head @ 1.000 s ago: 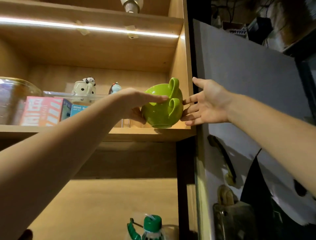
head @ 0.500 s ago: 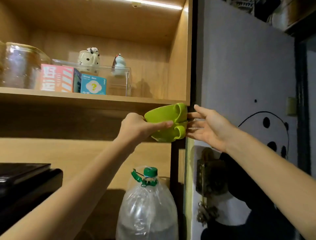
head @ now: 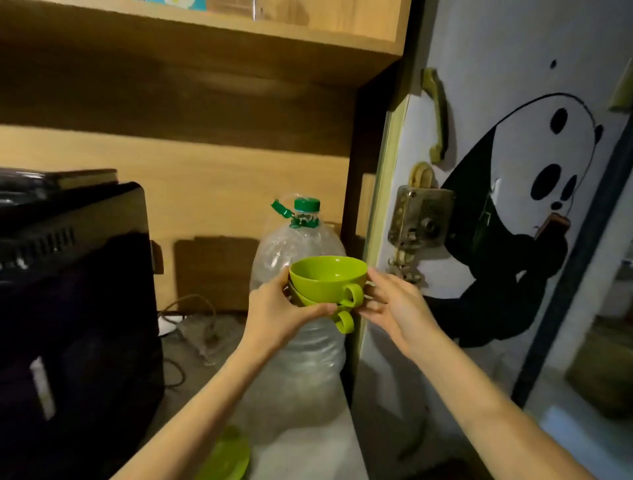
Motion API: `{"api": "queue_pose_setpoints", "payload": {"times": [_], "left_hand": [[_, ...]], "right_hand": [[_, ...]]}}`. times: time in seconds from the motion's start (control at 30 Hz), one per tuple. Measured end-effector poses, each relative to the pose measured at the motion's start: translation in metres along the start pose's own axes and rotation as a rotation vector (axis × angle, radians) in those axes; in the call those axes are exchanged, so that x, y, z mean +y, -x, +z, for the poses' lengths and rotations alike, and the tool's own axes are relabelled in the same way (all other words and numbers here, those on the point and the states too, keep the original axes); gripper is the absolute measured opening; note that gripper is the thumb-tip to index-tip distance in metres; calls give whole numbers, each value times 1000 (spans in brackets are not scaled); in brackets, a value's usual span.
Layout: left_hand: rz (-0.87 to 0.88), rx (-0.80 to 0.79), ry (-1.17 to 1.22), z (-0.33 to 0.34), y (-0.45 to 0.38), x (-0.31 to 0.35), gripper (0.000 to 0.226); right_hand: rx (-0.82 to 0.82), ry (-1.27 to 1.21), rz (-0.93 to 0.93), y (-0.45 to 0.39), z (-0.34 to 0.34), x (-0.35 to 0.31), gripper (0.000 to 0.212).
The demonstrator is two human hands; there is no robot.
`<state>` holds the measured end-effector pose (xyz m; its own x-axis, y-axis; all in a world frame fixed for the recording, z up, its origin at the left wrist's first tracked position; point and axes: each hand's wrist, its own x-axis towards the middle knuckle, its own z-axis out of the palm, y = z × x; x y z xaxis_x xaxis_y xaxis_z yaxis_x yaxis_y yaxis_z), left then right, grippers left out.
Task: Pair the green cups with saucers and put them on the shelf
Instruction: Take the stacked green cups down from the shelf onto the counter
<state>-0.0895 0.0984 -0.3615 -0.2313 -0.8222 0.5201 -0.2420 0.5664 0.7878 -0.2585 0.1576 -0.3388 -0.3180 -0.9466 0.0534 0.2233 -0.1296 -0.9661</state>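
Together, both outstretched hands hold stacked green cups [head: 327, 279]: left hand [head: 277, 313] cradling underneath, right hand [head: 394, 306] steadying handles, lower cups mostly hidden.

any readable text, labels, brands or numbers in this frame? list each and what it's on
None readable.
Blue box on the upper shelf: cut off by the frame edge, no text legible.
Water bottle: no label visible.
Door: a panda drawing, no words.
Stacked green cups: plain.

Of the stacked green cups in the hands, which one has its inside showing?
The top cup: its open bowl faces the camera. The lower cup is nested under it, showing only rim edges and its handle.
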Motion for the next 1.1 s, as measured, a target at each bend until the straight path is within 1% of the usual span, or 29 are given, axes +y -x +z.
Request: {"api": "queue_pose_setpoints", "payload": {"times": [0.13, 0.27, 0.37, 0.5, 0.57, 0.63, 0.77, 0.93, 1.1], "left_hand": [[-85, -35, 39, 11, 38, -46, 72], [-184, -69, 93, 24, 78, -91, 78], [-242, -84, 67, 32, 104, -120, 80], [-302, -148, 15, 37, 132, -148, 81], [-329, -160, -7, 41, 143, -160, 84], [-377, -168, -24, 46, 152, -172, 88], [-451, -172, -54, 54, 165, -194, 98], [-492, -180, -63, 58, 175, -206, 100], [-525, -169, -39, 64, 179, -208, 102]], "right_hand": [[19, -13, 76, 9, -8, 54, 11], [47, -4, 188, 20, -13, 102, 14], [69, -6, 258, 28, -16, 136, 15], [137, -35, 325, 38, -20, 180, 3], [165, -51, 351, 41, -23, 199, 9], [172, -46, 375, 42, -26, 214, 13], [177, -27, 414, 40, -31, 236, 10], [208, -62, 481, 38, -36, 258, 10], [218, -72, 481, 35, -42, 267, 7]]}}
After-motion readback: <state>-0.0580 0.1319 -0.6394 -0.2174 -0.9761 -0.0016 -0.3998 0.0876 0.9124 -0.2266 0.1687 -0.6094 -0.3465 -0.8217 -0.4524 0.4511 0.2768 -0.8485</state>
